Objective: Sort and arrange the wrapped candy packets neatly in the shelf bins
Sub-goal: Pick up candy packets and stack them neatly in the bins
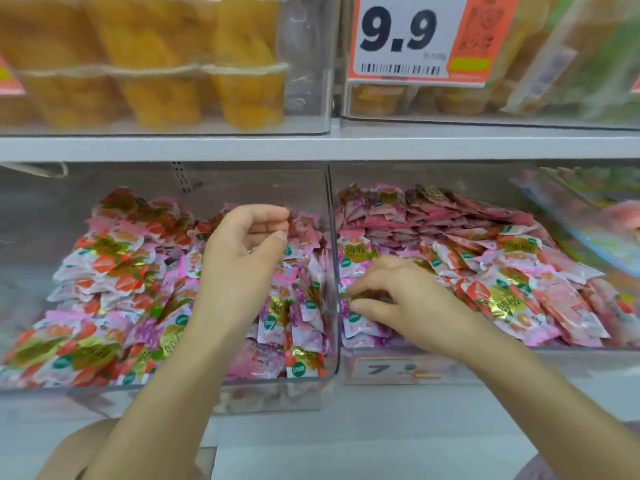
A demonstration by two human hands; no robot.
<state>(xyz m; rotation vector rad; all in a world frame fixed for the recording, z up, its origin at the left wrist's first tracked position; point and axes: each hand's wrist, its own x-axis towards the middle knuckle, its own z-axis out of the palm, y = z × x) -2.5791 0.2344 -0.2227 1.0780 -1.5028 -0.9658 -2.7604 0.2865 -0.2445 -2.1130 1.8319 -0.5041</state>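
Observation:
Two clear plastic shelf bins sit side by side, both heaped with pink, white and red wrapped candy packets. My left hand (pixel 247 244) hovers over the right part of the left bin (pixel 311 381), fingers loosely curved toward the thumb, with nothing visible between them. My right hand (pixel 401 294) reaches into the front left corner of the right bin (pixel 502 362), where its thumb and fingers pinch a candy packet (pixel 367 295) with a gold and brown label. In the right bin, pink packets (pixel 433 216) lie at the back and red-and-white ones (pixel 502 292) in front.
A white shelf board (pixel 311 147) runs just above the bins. Above it stand clear bins of orange fruit cups (pixel 156 81) and a 9.9 price tag (pixel 415 39). Another price label (pixel 391 370) is on the right bin's front. Other packets (pixel 595 216) lie far right.

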